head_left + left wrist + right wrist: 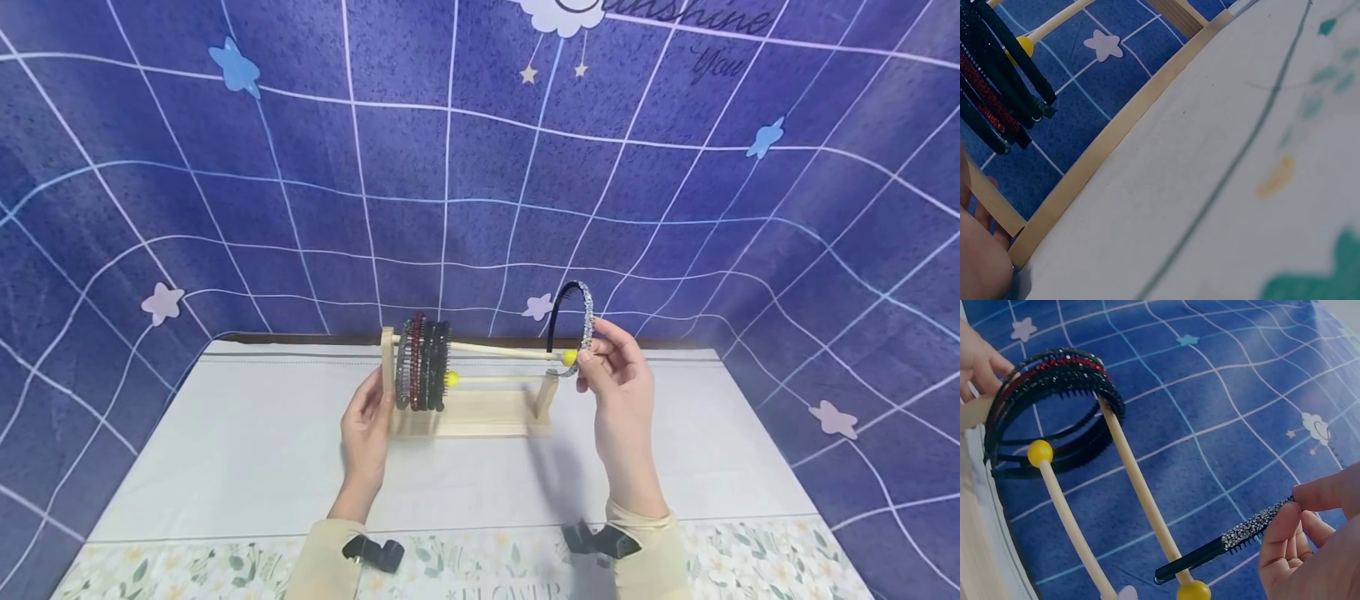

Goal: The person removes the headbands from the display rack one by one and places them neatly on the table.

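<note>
My right hand (618,375) pinches a headband (588,312) covered in silvery sparkles, with a toothed black inner side. The headband overlaps the yellow ball tip (570,357) of the upper rod (495,350) in the head view. In the right wrist view, its black end crosses the rod just short of that tip. My left hand (366,429) grips the left upright (387,367) of a wooden headband stand, fingers behind it. Several dark headbands (435,367) and a red one (416,362) hang together on the upper rod, near that upright.
A lower rod with a yellow ball (452,378) runs left from the short right upright (547,396). The stand's base (487,417) rests on a white tablecloth (262,458) with a floral front border. A blue gridded cloth (405,167) rises behind and at the sides.
</note>
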`<state>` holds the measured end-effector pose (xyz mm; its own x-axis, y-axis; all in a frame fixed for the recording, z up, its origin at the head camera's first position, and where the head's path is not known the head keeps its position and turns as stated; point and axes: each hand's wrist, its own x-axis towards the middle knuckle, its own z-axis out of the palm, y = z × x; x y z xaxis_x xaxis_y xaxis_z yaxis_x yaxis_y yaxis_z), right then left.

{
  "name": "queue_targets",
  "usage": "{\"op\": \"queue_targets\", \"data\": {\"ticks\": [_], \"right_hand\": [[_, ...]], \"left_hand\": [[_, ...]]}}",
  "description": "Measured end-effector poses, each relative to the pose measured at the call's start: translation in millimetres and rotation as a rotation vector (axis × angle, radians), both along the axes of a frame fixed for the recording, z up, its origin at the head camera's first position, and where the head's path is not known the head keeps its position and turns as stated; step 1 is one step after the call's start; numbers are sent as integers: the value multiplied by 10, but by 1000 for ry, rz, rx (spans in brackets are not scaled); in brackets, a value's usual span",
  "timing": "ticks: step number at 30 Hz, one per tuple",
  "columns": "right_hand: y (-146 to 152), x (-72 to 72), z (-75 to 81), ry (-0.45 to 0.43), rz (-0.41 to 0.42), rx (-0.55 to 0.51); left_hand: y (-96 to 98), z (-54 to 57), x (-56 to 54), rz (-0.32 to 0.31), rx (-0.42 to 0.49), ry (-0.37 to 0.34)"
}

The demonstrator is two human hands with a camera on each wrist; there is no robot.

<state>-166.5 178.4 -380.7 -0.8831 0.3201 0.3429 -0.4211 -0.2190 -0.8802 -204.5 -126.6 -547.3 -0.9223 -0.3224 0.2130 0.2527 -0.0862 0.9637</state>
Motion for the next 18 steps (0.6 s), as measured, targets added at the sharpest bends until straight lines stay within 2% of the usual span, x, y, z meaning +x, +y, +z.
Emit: {"op": "queue_targets", "data": {"ticks": [11, 18], "right_hand": [[256, -20, 56, -56, -9, 14], [452, -63, 4, -100, -12, 75]], "left_hand": [[7, 13, -12, 5, 15, -14], [0, 18, -10, 7, 4, -21]]}}
